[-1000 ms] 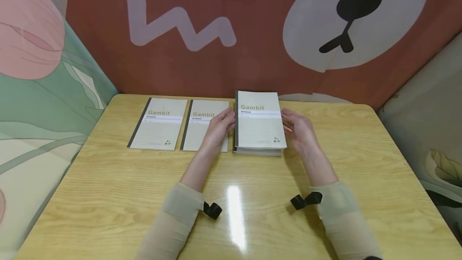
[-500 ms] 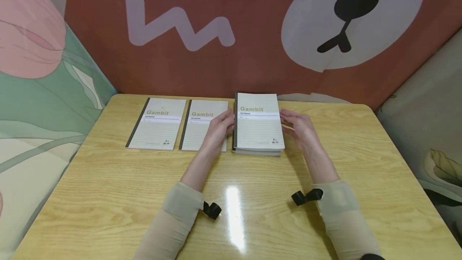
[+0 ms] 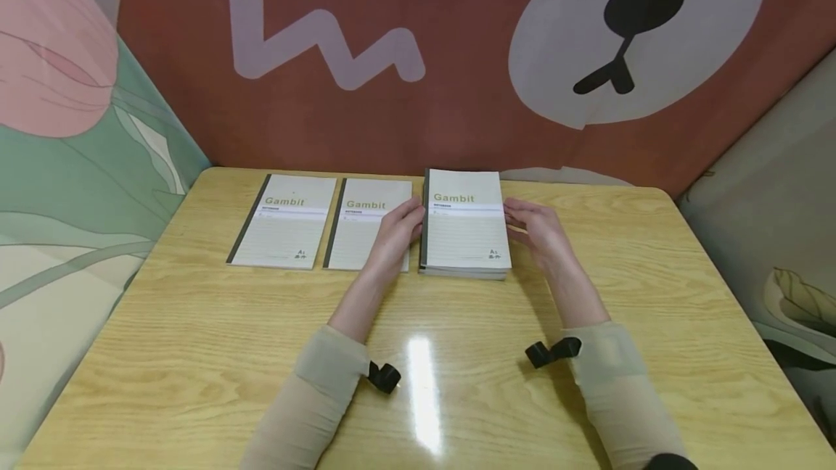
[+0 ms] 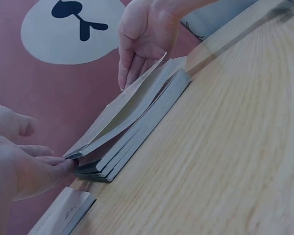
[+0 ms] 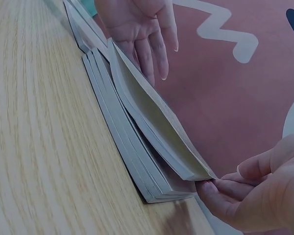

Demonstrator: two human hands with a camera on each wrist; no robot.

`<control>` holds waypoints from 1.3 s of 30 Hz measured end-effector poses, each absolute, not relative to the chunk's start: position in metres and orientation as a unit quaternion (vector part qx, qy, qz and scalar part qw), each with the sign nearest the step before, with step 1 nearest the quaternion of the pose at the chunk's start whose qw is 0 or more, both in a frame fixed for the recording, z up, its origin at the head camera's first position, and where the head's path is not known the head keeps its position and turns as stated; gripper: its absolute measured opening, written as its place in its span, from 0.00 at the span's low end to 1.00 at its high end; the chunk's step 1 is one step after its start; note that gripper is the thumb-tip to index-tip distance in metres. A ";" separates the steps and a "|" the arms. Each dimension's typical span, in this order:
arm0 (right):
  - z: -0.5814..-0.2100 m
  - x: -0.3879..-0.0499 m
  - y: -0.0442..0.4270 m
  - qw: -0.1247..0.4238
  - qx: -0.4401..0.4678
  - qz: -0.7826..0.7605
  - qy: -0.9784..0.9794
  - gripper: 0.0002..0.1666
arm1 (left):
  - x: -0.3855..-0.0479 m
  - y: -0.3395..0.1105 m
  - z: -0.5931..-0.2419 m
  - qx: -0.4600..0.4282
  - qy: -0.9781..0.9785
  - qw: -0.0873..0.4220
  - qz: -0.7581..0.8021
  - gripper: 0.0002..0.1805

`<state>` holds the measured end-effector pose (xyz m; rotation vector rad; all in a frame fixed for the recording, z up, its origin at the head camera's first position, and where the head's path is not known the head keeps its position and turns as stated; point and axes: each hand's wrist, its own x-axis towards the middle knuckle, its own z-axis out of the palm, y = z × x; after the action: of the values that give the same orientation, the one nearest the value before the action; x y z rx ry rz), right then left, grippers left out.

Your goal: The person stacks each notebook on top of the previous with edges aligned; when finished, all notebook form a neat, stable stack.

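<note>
The stack of notebooks (image 3: 461,274) sits toward the far edge of the table (image 3: 653,296), and the person has a hand at each long side of it. Both hands are loosely open, thumbs standing off: the left hand (image 3: 395,231) has straight fingers against the dark spine of the top notebook (image 3: 465,234), while the right hand (image 3: 537,229) has its fingertips at the opposite edge. Neither pinches anything; I'd say the book partly rides on those fingers, which would explain the gap the wrist views show beneath it, and its cover bows a little apart from the pages. Working from both sides probably helps hold it level and lined up over the pile. Every spine faces left, likely for tidiness: the middle notebook (image 3: 355,238) lies flat just beside the stack, partly hidden by the left hand, with the far-left notebook (image 3: 281,234) next to it.
</note>
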<state>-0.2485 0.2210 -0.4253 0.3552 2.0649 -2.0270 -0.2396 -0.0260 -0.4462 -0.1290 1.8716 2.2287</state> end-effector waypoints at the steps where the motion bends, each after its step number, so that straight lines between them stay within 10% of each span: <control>1: -0.426 -0.249 0.220 0.113 0.121 -0.691 0.703 0.29 | -0.240 -0.026 -0.447 -0.042 0.643 0.113 0.757 0.30; 39: -0.428 -0.249 0.212 0.101 0.122 -0.649 0.744 0.32 | -0.236 -0.024 -0.453 -0.041 0.718 0.129 0.683 0.30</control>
<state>-0.2489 0.2125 -0.4285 0.3596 2.1972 -1.9187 -0.2355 -0.0240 -0.4527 -0.1184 2.0869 1.9848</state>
